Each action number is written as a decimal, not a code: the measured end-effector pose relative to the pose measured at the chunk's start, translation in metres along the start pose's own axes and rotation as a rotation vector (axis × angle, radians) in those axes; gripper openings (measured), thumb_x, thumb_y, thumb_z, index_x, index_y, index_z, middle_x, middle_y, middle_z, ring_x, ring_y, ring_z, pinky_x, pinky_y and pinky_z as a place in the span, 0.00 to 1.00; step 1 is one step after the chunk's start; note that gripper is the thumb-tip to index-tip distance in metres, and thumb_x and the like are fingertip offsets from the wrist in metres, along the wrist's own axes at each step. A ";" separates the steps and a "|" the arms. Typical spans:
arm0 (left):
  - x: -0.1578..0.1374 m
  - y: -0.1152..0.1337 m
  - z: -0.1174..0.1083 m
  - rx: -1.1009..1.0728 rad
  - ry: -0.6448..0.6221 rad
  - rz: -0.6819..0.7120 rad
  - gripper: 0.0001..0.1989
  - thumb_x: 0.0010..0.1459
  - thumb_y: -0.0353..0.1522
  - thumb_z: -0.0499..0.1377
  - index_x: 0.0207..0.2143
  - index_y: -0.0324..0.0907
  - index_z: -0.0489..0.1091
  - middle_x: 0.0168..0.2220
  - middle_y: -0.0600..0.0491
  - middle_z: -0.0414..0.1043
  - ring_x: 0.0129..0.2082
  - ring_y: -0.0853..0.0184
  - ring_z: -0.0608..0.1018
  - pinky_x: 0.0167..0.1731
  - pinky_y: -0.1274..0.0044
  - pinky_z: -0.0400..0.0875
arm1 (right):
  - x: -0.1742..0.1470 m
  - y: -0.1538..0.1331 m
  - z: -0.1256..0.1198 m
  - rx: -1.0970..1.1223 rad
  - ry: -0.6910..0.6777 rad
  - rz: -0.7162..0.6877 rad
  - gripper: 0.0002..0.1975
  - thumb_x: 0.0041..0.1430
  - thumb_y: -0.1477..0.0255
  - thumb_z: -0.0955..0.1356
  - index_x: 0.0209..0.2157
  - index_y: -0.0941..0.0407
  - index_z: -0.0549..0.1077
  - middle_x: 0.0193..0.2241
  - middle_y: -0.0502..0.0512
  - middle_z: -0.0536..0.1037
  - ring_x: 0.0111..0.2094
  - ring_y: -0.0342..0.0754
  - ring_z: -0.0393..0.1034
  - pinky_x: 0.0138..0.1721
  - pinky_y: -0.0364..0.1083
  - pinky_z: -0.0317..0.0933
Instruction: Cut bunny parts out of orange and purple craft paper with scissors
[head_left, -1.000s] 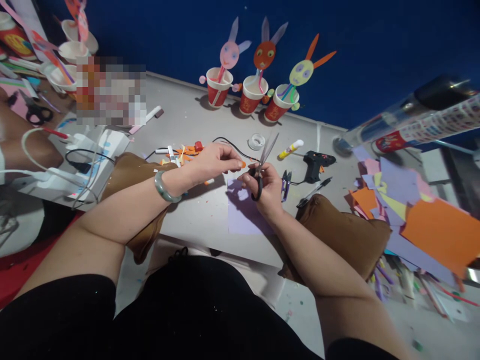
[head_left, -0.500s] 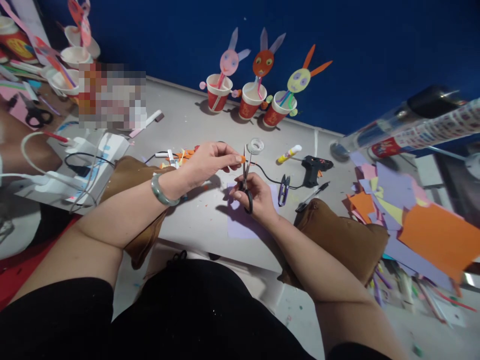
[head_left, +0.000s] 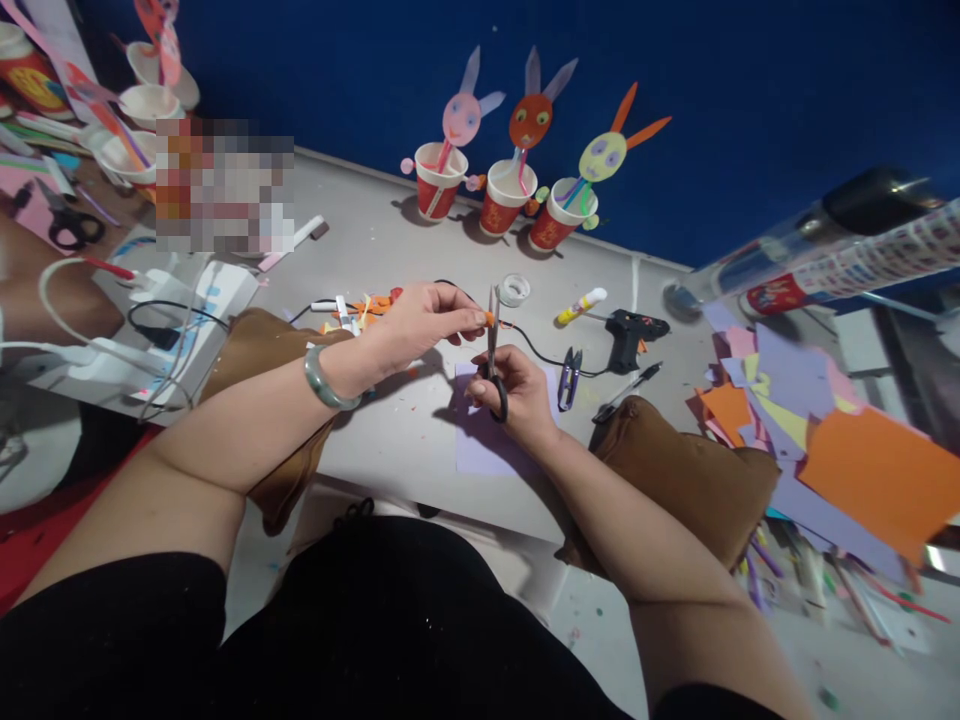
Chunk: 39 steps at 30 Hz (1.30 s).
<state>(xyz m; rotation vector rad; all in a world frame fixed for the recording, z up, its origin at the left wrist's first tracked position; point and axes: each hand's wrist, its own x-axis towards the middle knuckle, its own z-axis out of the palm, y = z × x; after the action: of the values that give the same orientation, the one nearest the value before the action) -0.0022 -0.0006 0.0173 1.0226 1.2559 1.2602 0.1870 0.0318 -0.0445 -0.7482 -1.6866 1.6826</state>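
Note:
Between the thumb and fingertips of my left hand (head_left: pixel 431 318) is a small piece of orange paper (head_left: pixel 490 319), mostly hidden by the fingers. My right hand (head_left: pixel 521 393) grips scissors (head_left: pixel 493 345) by their black handles, blades pointing up and away from me. The blades are nearly together, right beside the orange piece; whether they touch it I cannot tell. Below the right hand a sheet of light purple paper (head_left: pixel 487 445) lies on the white table (head_left: pixel 390 455). Beyond the blades sits a roll of clear tape (head_left: pixel 514 290).
Three red cups with paper rabbit heads (head_left: pixel 504 205) stand along the blue wall. To the right are a glue stick (head_left: pixel 581 306), thread snips (head_left: pixel 570 380), a black glue gun (head_left: pixel 626 338) and coloured paper (head_left: pixel 870 460). A power strip (head_left: pixel 210 310) lies left. Brown cushions (head_left: pixel 682 480) flank my arms.
The scissor blades have come closer together beside the orange paper. Both hands stay almost in place, and the view has shifted slightly.

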 end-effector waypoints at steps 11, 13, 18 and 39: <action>0.000 0.000 0.001 -0.004 -0.009 -0.010 0.05 0.54 0.30 0.65 0.27 0.37 0.75 0.27 0.52 0.77 0.28 0.72 0.76 0.33 0.78 0.70 | -0.001 -0.003 0.001 -0.003 0.014 0.034 0.25 0.47 0.53 0.80 0.35 0.53 0.69 0.19 0.42 0.75 0.16 0.40 0.66 0.20 0.41 0.62; 0.000 0.000 0.000 -0.012 -0.011 -0.004 0.05 0.54 0.30 0.65 0.27 0.37 0.75 0.26 0.52 0.77 0.28 0.72 0.76 0.32 0.78 0.70 | -0.001 -0.004 0.001 0.006 0.016 0.039 0.24 0.47 0.54 0.80 0.35 0.53 0.69 0.19 0.42 0.76 0.16 0.39 0.66 0.20 0.41 0.62; 0.001 -0.002 -0.001 0.009 -0.020 0.019 0.06 0.54 0.32 0.66 0.28 0.37 0.75 0.27 0.52 0.78 0.28 0.73 0.76 0.32 0.78 0.70 | -0.001 -0.005 0.001 -0.008 0.027 0.054 0.25 0.47 0.53 0.80 0.35 0.53 0.70 0.18 0.42 0.75 0.15 0.40 0.66 0.19 0.41 0.63; 0.000 -0.002 -0.003 0.081 -0.024 0.024 0.06 0.51 0.32 0.67 0.29 0.38 0.75 0.25 0.53 0.75 0.28 0.71 0.75 0.30 0.78 0.69 | -0.001 -0.006 0.001 -0.022 0.037 0.052 0.25 0.44 0.54 0.81 0.34 0.53 0.70 0.17 0.42 0.75 0.15 0.40 0.64 0.19 0.41 0.60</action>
<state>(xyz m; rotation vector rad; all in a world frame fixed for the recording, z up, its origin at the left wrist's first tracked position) -0.0051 -0.0011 0.0153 1.1110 1.2883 1.2198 0.1871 0.0299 -0.0384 -0.8344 -1.6760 1.6778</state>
